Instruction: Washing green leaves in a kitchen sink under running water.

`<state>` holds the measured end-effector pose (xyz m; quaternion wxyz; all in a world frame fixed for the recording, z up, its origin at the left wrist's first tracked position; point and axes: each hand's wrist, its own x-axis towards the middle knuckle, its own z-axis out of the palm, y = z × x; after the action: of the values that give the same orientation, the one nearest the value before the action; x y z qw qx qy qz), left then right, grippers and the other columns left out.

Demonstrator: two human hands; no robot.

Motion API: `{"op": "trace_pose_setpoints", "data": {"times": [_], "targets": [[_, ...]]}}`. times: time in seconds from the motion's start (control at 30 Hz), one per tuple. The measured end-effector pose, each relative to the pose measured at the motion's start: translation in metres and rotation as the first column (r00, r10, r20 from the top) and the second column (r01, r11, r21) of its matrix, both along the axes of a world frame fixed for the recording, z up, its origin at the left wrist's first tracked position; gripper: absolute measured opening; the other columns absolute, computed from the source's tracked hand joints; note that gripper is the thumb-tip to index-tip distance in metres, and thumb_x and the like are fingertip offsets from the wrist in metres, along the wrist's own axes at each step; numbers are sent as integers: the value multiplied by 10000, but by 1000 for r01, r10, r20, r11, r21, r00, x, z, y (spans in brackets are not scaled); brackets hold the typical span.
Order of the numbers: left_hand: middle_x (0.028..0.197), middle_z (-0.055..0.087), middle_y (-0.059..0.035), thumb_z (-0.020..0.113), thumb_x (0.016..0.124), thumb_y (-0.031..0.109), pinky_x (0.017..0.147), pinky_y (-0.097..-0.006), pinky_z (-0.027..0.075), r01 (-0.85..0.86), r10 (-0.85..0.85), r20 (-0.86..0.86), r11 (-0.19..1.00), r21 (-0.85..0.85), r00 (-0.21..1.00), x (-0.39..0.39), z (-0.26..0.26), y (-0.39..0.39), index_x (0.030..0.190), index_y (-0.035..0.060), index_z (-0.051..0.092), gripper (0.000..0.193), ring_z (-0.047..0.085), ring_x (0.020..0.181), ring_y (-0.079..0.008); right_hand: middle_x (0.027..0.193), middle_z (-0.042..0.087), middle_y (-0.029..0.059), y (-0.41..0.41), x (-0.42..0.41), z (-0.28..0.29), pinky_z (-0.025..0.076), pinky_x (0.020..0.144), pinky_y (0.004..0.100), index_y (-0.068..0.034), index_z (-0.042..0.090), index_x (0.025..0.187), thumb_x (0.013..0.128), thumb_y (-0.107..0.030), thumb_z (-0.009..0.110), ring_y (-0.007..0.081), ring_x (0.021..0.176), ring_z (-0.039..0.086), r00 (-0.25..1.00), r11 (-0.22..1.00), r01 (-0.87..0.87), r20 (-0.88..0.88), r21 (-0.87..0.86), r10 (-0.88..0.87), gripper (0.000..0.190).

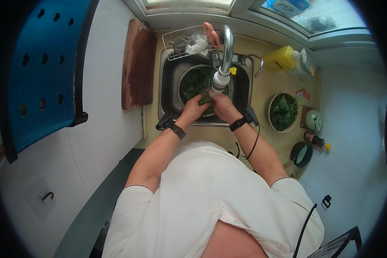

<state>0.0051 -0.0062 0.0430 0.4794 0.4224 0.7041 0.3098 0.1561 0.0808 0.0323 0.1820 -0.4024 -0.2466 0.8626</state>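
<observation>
Close together under the spout of the chrome faucet (227, 48), my left hand (195, 108) and my right hand (224, 104) both grip some leafy greens (205, 99). Water seems to run from the white faucet filter (220, 80) onto my right fingers, which are partly hidden by it. Below my hands, a round metal basin (181, 80) full of more dark green leaves (195, 80) sits in the stainless steel sink (167, 74). Each of my wrists wears a black strap with a small device.
Right of the sink stands a bowl (268, 111) heaped with greens. Behind it are a yellow AXE bottle (280, 58) and a small curved tap (259, 63). A wire rack (169, 48) with orange-handled scissors (211, 34) spans the sink's back. A wooden cutting board (138, 67) leans left.
</observation>
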Motion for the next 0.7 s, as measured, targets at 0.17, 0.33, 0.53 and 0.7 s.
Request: {"op": "trace_pose_setpoints", "data": {"times": [0.17,0.33,0.53,0.7], "targets": [[1088,708,-69,690,969,234,854,-289,508,-247,296,533,955,-163,793,-12,-11,2,1227,-7,635,357,642,985,-130,1245,634,46,0,1,4,471,918,318,-69,590,1321,989,-135,583,155,1130,583,951,981,-104,305,165,50,338],[1154,684,-50,637,998,207,868,-286,508,-212,290,628,957,-198,722,-13,-16,2,1259,17,618,323,636,1022,-129,1210,634,30,-3,3,10,492,906,354,-88,575,1312,1004,-160,590,153,1113,586,965,981,-149,233,122,118,316],[1129,668,-41,589,1002,245,819,-307,509,-209,443,706,893,-397,553,-19,-12,3,1268,60,589,324,640,962,-149,1204,637,40,-3,7,-11,486,940,362,-74,592,1279,1027,-145,544,158,1085,596,995,996,54,92,-71,-48,266],[1132,660,-46,594,1005,312,799,-330,500,-272,536,663,842,-466,523,-18,-4,8,1268,89,587,345,625,980,-155,1165,661,69,-7,0,-26,464,923,306,-44,612,1251,1035,-137,515,149,1043,601,964,989,97,236,108,-120,254]]}}
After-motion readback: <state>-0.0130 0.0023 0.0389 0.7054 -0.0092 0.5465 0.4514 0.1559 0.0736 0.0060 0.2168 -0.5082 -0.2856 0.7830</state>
